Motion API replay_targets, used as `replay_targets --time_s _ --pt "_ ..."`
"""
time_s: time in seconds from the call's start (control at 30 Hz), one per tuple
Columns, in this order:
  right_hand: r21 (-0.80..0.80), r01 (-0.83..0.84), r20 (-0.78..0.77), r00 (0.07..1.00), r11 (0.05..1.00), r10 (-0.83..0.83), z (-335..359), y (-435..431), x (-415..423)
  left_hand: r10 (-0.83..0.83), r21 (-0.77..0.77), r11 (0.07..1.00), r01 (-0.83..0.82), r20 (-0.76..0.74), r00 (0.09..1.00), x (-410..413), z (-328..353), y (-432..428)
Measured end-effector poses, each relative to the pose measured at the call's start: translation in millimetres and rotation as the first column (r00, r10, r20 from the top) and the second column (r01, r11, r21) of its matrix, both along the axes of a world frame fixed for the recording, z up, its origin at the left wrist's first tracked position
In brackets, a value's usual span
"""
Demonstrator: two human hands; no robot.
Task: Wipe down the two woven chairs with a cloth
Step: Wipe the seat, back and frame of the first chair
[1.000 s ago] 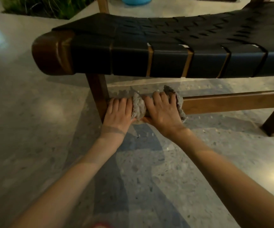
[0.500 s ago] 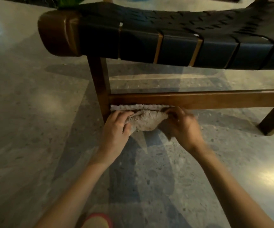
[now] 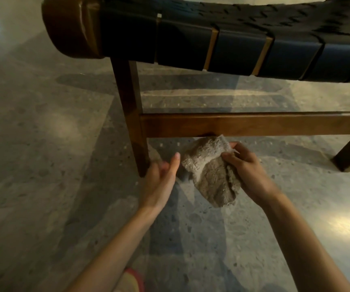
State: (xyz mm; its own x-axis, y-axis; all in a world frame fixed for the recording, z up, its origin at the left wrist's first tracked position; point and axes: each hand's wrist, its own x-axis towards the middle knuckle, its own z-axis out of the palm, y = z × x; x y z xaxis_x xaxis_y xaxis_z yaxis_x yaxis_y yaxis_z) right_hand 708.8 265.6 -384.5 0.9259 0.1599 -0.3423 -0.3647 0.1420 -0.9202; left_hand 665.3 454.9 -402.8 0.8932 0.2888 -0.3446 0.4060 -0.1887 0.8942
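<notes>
The cloth (image 3: 210,173) hangs bunched just under the low rail (image 3: 254,124) of the woven chair (image 3: 233,49), right of its near-left leg (image 3: 130,114). The right hand (image 3: 247,169) has its grip closed on the cloth's right edge. The left hand (image 3: 161,180) is just beside the cloth, fingers straight, holding nothing. Held by one edge, the wad may slip to the floor (image 3: 43,186) and pick up grit, or smear rather than wipe. A second ago both hands pressed it on the rail; the left has since let go and the cloth sits lower.
</notes>
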Motion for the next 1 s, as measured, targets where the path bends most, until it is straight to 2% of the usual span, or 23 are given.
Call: replay_targets --time_s 0.07,0.13,0.17,0.23,0.33,0.4,0.47,0.5,0.57,0.6,0.67,0.7,0.77,0.8,0.87,0.93,1.0 --pt "-0.013 0.028 -0.030 0.999 1.000 -0.028 -3.6 -4.5 -1.3 -0.093 -0.243 0.969 0.033 -0.241 0.966 4.2 -0.4 -3.0" --pt "-0.024 0.006 -0.046 0.999 1.000 -0.007 -6.8 -7.3 -3.1 -0.051 -0.482 0.868 -0.118 -0.323 0.945 10.2 0.9 -4.0" --pt "-0.027 -0.016 -0.056 0.998 1.000 0.015 -7.7 -8.0 -3.9 -0.026 -0.546 0.820 -0.172 -0.335 0.942 14.0 2.4 -4.1" --pt "-0.070 -0.122 -0.079 0.990 0.990 0.117 -7.8 -9.6 -6.3 0.001 -0.597 0.779 -0.192 -0.305 0.952 19.9 4.1 -2.2" --pt "-0.327 -0.352 -0.095 0.936 0.877 0.340 -2.8 -14.1 -9.3 -0.023 -0.605 0.791 -0.089 -0.175 0.984 24.8 4.5 4.3" --pt "-0.508 -0.369 -0.080 0.920 0.779 0.384 3.7 -15.0 -8.8 -0.121 -0.498 0.864 0.080 -0.052 0.991 24.8 7.3 12.3" --pt "-0.652 -0.237 0.067 0.928 0.721 0.366 12.8 -13.0 -5.7 -0.282 -0.327 0.900 0.287 0.062 0.957 25.7 11.7 20.7" --pt "-0.684 -0.166 0.165 0.913 0.710 0.372 19.1 -10.8 -3.3 -0.371 -0.277 0.883 0.379 0.084 0.925 26.7 15.6 23.6" --pt "-0.723 -0.126 0.297 0.831 0.679 0.471 32.2 -4.0 1.0 -0.540 -0.218 0.812 0.542 0.074 0.838 29.3 24.1 25.2" --pt "-0.766 -0.133 0.318 0.772 0.629 0.551 36.9 0.2 2.9 -0.605 -0.171 0.776 0.606 0.066 0.793 30.7 27.6 24.2" --pt "-0.881 -0.108 0.282 0.660 0.460 0.696 39.7 6.2 6.2 -0.692 -0.076 0.715 0.695 0.062 0.719 32.3 32.9 21.2" --pt "-0.926 -0.072 0.245 0.636 0.372 0.732 39.2 7.2 7.0 -0.718 -0.033 0.692 0.721 0.074 0.692 32.1 34.6 20.6" --pt "-0.966 -0.048 0.162 0.656 0.255 0.737 37.7 6.1 6.7 -0.738 0.093 0.674 0.733 0.102 0.667 31.0 36.0 21.1" --pt "-0.968 -0.066 0.135 0.673 0.241 0.727 36.9 4.6 5.3 -0.729 0.177 0.683 0.709 0.108 0.676 29.8 34.2 22.8" --pt "-0.967 -0.066 0.127 0.711 0.246 0.691 35.4 2.8 2.2 -0.679 0.421 0.693 0.585 0.111 0.726 27.0 26.5 26.7" --pt "-0.969 0.022 0.178 0.753 0.247 0.633 33.2 2.6 -1.4 -0.627 0.639 0.651 0.411 0.148 0.765 21.3 20.2 28.5" --pt "-0.953 0.018 0.195 0.798 0.301 0.570 28.7 4.2 -4.6 -0.593 0.722 0.626 0.294 0.197 0.781 15.3 15.4 27.7"
